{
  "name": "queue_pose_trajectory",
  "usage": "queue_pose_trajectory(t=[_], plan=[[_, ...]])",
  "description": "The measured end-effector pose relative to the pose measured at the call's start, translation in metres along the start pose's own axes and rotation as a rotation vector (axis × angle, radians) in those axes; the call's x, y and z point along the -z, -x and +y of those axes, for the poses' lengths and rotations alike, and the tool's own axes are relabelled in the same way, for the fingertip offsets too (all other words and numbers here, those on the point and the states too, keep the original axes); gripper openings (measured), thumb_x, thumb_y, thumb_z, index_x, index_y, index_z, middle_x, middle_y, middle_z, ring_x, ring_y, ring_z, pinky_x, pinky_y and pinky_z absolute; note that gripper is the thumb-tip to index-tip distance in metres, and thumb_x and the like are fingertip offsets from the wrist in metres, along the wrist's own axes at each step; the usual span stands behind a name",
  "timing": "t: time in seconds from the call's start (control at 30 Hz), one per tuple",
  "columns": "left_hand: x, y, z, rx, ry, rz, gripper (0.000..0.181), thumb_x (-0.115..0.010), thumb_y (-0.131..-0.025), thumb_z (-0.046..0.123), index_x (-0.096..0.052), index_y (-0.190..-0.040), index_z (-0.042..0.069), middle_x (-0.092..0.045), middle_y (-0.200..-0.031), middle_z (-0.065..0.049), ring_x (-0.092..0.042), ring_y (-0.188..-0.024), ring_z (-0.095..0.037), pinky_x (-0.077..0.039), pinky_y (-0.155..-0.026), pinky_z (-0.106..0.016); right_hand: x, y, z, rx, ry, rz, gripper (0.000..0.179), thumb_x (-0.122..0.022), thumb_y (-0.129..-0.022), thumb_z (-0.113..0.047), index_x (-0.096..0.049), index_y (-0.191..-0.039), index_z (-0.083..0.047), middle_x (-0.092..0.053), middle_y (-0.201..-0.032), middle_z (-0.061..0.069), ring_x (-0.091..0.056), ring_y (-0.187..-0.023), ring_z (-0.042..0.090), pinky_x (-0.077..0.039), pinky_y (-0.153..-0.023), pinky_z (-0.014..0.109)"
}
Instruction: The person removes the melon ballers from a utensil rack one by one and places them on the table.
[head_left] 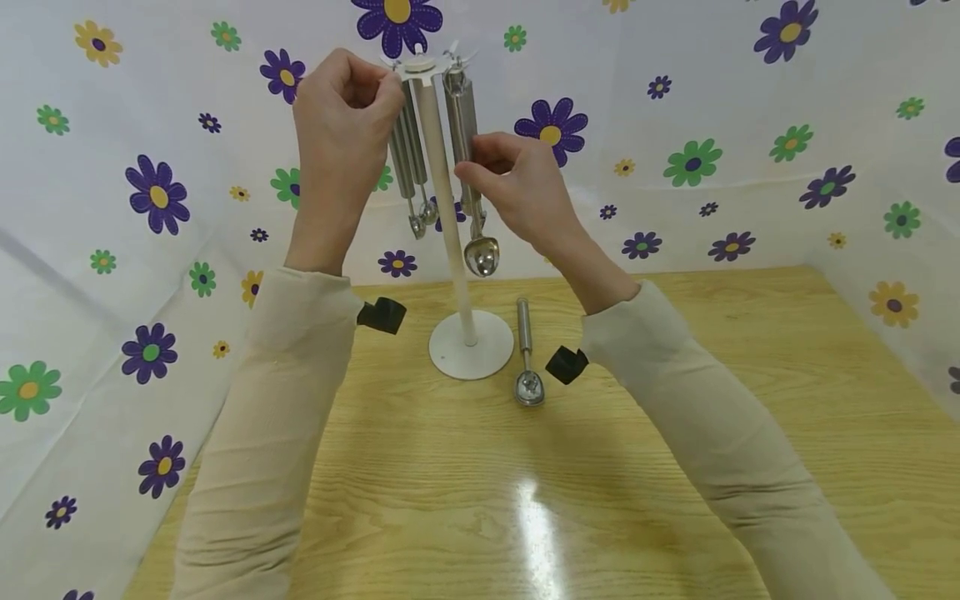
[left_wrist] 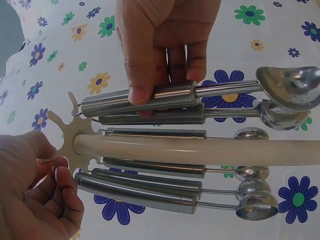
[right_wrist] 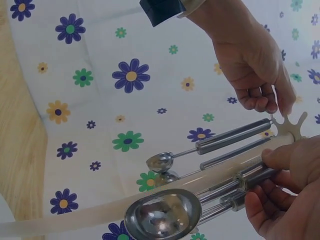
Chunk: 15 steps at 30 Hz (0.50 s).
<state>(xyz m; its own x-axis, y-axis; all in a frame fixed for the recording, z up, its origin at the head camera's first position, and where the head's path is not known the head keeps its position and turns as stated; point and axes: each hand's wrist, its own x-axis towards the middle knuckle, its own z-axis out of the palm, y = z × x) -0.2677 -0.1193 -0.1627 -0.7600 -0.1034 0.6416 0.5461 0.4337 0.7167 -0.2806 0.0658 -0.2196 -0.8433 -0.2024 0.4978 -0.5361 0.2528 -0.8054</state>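
A white stand (head_left: 444, 200) with a hooked top holds several metal scoops by their handles. My left hand (head_left: 345, 125) is at its top; in the left wrist view, thumb and fingers of that hand (left_wrist: 42, 185) pinch one of the hook arms. My right hand (head_left: 528, 187) pinches the steel handle of a large-bowled scoop (left_wrist: 290, 87), whose handle end is at a hook. Behind it hangs another large scoop (left_wrist: 282, 116). Smaller scoops (left_wrist: 257, 206) hang on the pole's left side, one right beside my left fingertips.
The stand's round white base (head_left: 471, 362) rests on a wooden table (head_left: 450, 500). One more scoop (head_left: 528, 387) lies on the table just right of the base. A flower-patterned cloth (head_left: 750, 100) covers the back and sides.
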Motion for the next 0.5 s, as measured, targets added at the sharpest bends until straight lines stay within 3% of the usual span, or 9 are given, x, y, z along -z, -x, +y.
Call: queue_pose_trajectory(t=[0.37,0.5], plan=[[0.0,0.0,0.0,-0.012,-0.002,0.005,0.014,-0.059,-0.103,0.014,-0.069,-0.106,0.003,-0.059,-0.088,0.005,-0.055,-0.086,-0.01,-0.045,-0.083,-0.023,0.01,0.005,-0.005,0.023,-0.078,-0.003,0.025,-0.069,-0.099,-0.006,-0.071,-0.122,0.004,-0.071,-0.106,0.016,-0.064,-0.088,0.023,-0.054,-0.081,0.026],[0.0,0.0,-0.001,-0.015,-0.003,0.007,0.014,-0.059,-0.103,0.013,-0.069,-0.106,0.003,-0.059,-0.088,0.005,-0.055,-0.086,-0.01,-0.045,-0.083,-0.022,0.015,0.008,-0.005,0.027,-0.06,0.002,0.024,-0.068,-0.1,-0.008,-0.072,-0.121,0.003,-0.072,-0.105,0.015,-0.065,-0.088,0.022,-0.053,-0.08,0.026]])
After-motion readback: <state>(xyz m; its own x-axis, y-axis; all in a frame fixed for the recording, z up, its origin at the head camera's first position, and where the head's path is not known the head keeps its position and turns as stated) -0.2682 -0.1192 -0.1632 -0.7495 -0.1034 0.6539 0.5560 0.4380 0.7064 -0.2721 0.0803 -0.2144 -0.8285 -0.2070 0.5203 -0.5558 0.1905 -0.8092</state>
